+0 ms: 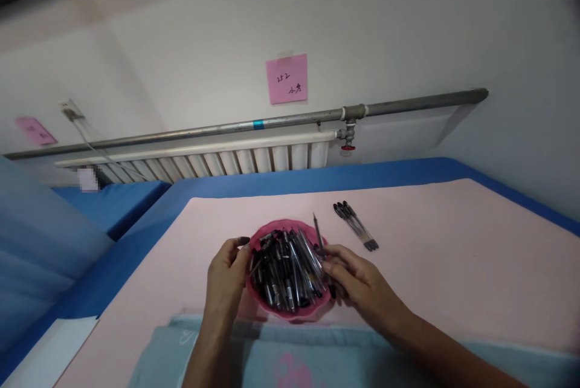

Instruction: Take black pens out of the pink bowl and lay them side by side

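Note:
A pink scalloped bowl (296,316) full of black and clear gel pens (290,267) stands between my hands. My left hand (226,267) is at its left rim, finger and thumb closed on a small black piece that looks like a pen cap (243,240). At the right rim, my right hand (357,279) grips an uncapped pen (318,232), its narrow tip pointing up and away. A black end shows below those fingers; whether it belongs to the same pen, I cannot tell. Beyond the bowl, several capped pens (356,225) lie side by side.
Pink sheeting (435,255) covers the blue table (362,169). A light-blue cloth (267,352) lies along the near edge, and a white sheet (58,345) at lower left. Behind are a radiator (226,161), a pipe (194,131) and a pink note (287,78) on the wall.

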Motion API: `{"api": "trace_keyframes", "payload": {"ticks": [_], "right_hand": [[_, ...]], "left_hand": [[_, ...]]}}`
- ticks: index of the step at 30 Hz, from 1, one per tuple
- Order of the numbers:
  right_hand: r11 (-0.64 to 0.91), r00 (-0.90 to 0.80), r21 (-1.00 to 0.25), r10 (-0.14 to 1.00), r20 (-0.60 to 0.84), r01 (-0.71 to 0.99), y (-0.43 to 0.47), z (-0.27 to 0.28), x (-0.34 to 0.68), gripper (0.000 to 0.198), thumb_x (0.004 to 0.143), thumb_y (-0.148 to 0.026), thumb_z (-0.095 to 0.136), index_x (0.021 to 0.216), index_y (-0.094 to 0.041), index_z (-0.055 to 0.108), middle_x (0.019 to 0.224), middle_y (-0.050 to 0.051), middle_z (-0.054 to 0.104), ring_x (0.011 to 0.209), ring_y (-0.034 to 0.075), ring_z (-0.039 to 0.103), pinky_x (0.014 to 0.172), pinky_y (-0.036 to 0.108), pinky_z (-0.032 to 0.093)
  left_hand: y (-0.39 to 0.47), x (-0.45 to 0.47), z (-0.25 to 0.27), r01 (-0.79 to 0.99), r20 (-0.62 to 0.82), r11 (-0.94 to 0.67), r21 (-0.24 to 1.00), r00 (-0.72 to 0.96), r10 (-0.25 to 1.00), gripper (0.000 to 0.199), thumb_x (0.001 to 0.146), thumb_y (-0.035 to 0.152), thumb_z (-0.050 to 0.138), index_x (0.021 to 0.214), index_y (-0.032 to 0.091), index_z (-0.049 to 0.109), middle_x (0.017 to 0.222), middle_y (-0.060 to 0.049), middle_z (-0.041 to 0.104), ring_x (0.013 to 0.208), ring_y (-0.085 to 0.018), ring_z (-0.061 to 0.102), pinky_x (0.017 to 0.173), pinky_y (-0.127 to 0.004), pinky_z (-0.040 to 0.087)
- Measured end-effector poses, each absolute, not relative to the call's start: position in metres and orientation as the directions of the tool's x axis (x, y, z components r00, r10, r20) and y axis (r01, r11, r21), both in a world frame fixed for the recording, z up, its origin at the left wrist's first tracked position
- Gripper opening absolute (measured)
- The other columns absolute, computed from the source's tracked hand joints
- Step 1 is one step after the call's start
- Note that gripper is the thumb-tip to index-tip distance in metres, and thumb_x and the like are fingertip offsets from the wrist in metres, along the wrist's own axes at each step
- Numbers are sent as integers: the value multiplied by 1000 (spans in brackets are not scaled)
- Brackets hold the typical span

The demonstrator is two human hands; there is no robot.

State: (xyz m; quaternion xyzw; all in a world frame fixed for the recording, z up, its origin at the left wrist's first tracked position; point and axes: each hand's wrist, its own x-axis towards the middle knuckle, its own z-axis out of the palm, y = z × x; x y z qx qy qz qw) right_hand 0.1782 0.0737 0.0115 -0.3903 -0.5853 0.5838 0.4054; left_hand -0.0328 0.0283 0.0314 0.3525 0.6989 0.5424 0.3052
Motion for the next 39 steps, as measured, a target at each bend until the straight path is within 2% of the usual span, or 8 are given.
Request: {"api": "trace_keyframes", "payload": {"ticks": [5, 10, 12, 15, 17, 20, 26, 39], "right_hand": [[152, -420, -974, 905, 69, 166, 75, 9, 181, 18, 81, -28, 54, 95, -20, 61, 50, -6, 52, 42, 12, 48, 47, 27, 39], [174, -436, -953, 899, 51, 248, 77, 8, 182, 21, 82, -31, 49, 95, -17, 59, 52, -5, 51, 43, 12, 48, 47, 25, 39], [183, -444, -946, 895, 47, 268, 77, 8, 182, 22, 82, -31, 48, 96, -16, 58, 52, -5, 51, 44, 12, 48, 47, 25, 39], [186, -447, -939, 894, 40, 288, 76, 9, 182, 25, 82, -31, 47, 99, -15, 57, 53, -5, 51, 44, 12, 48, 47, 25, 40], [184, -444, -940, 895, 39, 289, 75, 9, 181, 26, 82, -31, 47, 100, -15, 57, 53, -5, 51, 44, 12, 48, 47, 25, 40], [188, -441, -943, 896, 50, 274, 75, 7, 181, 26, 82, -30, 47, 100, -15, 57, 53, -5, 51, 44, 12, 47, 47, 25, 40], [202, -453, -942, 889, 63, 267, 75, 6, 182, 21, 83, -28, 46, 97, -16, 57, 52, -6, 50, 43, 11, 47, 46, 23, 39], [168, -431, -954, 901, 47, 248, 73, 7, 180, 24, 81, -29, 48, 99, -16, 58, 53, -5, 51, 43, 11, 46, 44, 23, 39]], "left_hand": [[30, -33, 24, 260, -12, 173, 950, -524, 852, 26, 75, 36, 54, 92, 17, 62, 56, 4, 51, 49, -10, 41, 47, -21, 30], [34, -26, 19, 523, 109, 162, 837, -449, 887, 21, 82, 28, 43, 88, 19, 61, 71, 0, 61, 67, -15, 54, 62, -25, 39], [36, -22, 18, 688, 192, 145, 711, -388, 901, 21, 82, 23, 42, 89, 18, 62, 80, -3, 63, 77, -18, 56, 70, -28, 41], [38, -16, 17, 893, 260, 160, 421, -287, 922, 23, 79, 16, 45, 92, 17, 64, 89, -7, 63, 88, -22, 54, 79, -32, 38], [38, -12, 17, 943, 229, 197, 270, -262, 938, 26, 78, 14, 46, 94, 18, 65, 90, -8, 63, 88, -24, 53, 79, -34, 37], [39, -7, 19, 959, 166, 240, 154, -264, 950, 27, 78, 15, 46, 95, 20, 66, 93, -8, 63, 89, -25, 52, 78, -36, 35], [43, -3, 20, 957, 129, 274, 93, -284, 950, 31, 82, 14, 39, 94, 20, 67, 95, -9, 63, 90, -24, 51, 77, -35, 32], [38, -9, 19, 965, 144, 223, 135, -242, 960, 23, 80, 19, 46, 88, 19, 68, 95, -9, 63, 91, -26, 52, 79, -38, 36]]}}
